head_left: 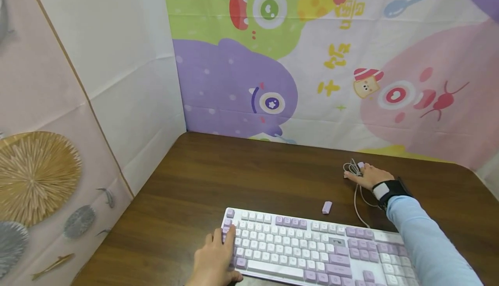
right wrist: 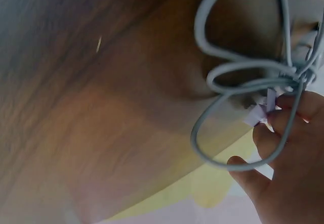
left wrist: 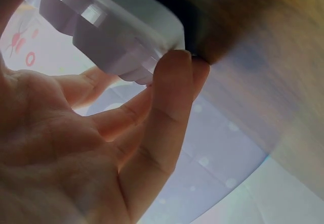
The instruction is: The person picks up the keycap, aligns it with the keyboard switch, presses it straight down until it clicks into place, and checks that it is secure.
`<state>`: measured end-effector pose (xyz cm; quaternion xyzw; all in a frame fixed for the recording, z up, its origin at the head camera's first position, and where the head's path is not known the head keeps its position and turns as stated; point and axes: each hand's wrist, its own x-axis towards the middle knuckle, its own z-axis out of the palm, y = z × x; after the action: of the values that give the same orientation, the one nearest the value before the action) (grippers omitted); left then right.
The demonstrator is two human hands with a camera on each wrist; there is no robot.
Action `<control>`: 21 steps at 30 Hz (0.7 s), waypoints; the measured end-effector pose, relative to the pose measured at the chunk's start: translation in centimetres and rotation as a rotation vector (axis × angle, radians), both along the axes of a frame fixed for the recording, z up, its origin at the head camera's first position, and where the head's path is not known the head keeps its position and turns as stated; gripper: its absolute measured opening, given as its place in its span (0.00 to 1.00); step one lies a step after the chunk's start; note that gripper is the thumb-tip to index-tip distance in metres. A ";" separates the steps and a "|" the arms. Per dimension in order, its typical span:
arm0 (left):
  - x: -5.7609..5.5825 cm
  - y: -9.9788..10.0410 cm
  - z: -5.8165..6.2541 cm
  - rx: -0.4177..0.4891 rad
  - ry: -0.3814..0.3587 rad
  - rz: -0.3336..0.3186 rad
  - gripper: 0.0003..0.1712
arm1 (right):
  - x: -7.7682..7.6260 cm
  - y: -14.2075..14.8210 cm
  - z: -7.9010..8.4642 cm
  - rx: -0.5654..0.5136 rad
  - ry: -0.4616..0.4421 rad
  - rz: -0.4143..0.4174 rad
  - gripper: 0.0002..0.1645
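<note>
One loose lilac keycap [head_left: 326,208] lies on the table [head_left: 249,173], behind the keyboard [head_left: 278,248]. Left grip [head_left: 213,255], spread, touches the keyboard's left end. Cable loops [right wrist: 253,64] crowd the right grip [head_left: 371,177]; whether it pinches cannot be told.

Tabletop [head_left: 249,169], dark brown with wood grain and rounded far corners. On its near part lies a white-and-lilac keyboard [head_left: 278,248]. Just beyond the keyboard's far edge rests a small lilac piece [head_left: 326,207] (keycap-like in shape). A pale cable [head_left: 355,199] runs from that edge to a looped bundle farther back.
</note>
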<state>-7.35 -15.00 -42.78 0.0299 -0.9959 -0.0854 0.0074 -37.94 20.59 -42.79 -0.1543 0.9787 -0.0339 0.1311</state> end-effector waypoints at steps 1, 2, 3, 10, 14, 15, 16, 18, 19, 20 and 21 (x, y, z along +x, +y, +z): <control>0.0 0.0 0.0 0.001 0.001 0.001 0.62 | -0.2 0.2 0.0 0.010 -0.005 -0.010 0.61; 0.0 0.0 0.0 0.000 0.002 0.002 0.62 | -0.3 0.5 0.0 0.018 -0.014 -0.017 0.61; 0.0 0.0 0.1 0.000 0.005 0.004 0.62 | -0.5 0.7 0.0 0.023 -0.027 -0.024 0.62; 0.1 0.3 -0.1 -0.004 0.056 0.000 0.62 | 0.2 4.8 0.4 0.031 -0.115 -0.060 0.63; 0.1 0.5 -0.1 -0.014 0.065 -0.006 0.61 | 1.4 6.8 0.4 0.027 -0.101 -0.056 0.61; 0.1 0.5 -0.1 -0.019 0.069 -0.007 0.61 | 1.7 7.1 0.4 0.025 -0.097 -0.048 0.60; 0.1 0.6 -0.1 -0.023 0.075 -0.008 0.61 | 2.0 7.4 0.3 0.022 -0.093 -0.040 0.59; 0.1 0.6 -0.1 -0.030 0.088 -0.006 0.61 | 2.6 7.8 0.3 0.014 -0.089 -0.023 0.58; 0.0 0.6 -0.1 -0.030 0.092 -0.007 0.61 | 2.9 7.9 0.2 0.010 -0.089 -0.017 0.57; 0.0 0.6 -0.2 -0.028 0.095 -0.007 0.60 | 3.3 8.1 0.2 0.005 -0.093 -0.012 0.56; 0.0 0.7 -0.2 -0.024 0.094 -0.007 0.60 | 3.6 8.2 0.1 0.003 -0.091 -0.004 0.56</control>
<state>-7.39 -14.33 -42.96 0.0223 -0.9955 -0.0749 0.0542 -34.34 28.80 -42.67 -0.1504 0.9721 -0.0399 0.1754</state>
